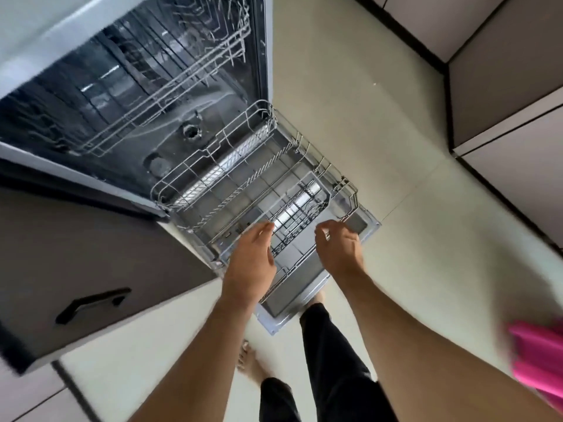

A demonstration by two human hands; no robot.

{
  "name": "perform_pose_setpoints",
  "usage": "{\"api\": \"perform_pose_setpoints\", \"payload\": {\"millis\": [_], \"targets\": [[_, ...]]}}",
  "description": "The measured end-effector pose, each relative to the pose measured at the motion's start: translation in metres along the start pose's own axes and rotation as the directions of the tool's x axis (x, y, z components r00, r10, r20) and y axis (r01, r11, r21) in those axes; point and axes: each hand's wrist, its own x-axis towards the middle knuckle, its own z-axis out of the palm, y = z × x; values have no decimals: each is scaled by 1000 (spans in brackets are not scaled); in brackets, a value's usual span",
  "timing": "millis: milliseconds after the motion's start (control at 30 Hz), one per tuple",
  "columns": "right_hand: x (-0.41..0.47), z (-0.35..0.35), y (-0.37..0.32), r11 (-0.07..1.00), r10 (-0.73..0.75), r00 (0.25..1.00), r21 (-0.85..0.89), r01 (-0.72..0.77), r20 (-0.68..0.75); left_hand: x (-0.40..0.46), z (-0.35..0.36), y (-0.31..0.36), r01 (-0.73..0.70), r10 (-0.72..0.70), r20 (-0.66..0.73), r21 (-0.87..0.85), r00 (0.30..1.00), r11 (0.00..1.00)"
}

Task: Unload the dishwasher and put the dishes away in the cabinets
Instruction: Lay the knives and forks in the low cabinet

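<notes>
The dishwasher (pixel 128 86) stands open, its door (pixel 316 287) folded down flat. The lower wire rack (pixel 243 172) is pulled out over the door and shows no dishes. A grey cutlery basket (pixel 301 205) sits in the rack and looks bare. Higher inside, the upper rack (pixel 170 95) is pushed in and also looks bare. My left hand (pixel 251 260) hovers over the rack's near edge with loosely curled fingers, holding nothing. My right hand (pixel 339 248) hangs beside it near the rack's front rim, fingers bent, holding nothing.
A dark drawer front with a black handle (pixel 91 306) juts out at the left. Grey cabinets (pixel 502 86) line the right side. Pale floor tiles (pixel 350 102) lie right of the door. A pink object (pixel 539 357) shows at the right edge. My legs stand at the door's front.
</notes>
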Motion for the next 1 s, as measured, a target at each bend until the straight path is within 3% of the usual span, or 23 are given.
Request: {"api": "perform_pose_setpoints", "payload": {"millis": [267, 533, 1000], "targets": [[70, 69, 36, 999, 23, 998, 31, -25, 57, 62, 83, -32, 50, -50, 97, 2, 994, 999], [135, 104, 47, 984, 61, 994, 160, -75, 90, 108, 141, -55, 111, -104, 86, -82, 991, 990], [191, 137, 82, 927, 308, 950, 209, -310, 44, 166, 205, -71, 187, -188, 152, 17, 970, 982]]}}
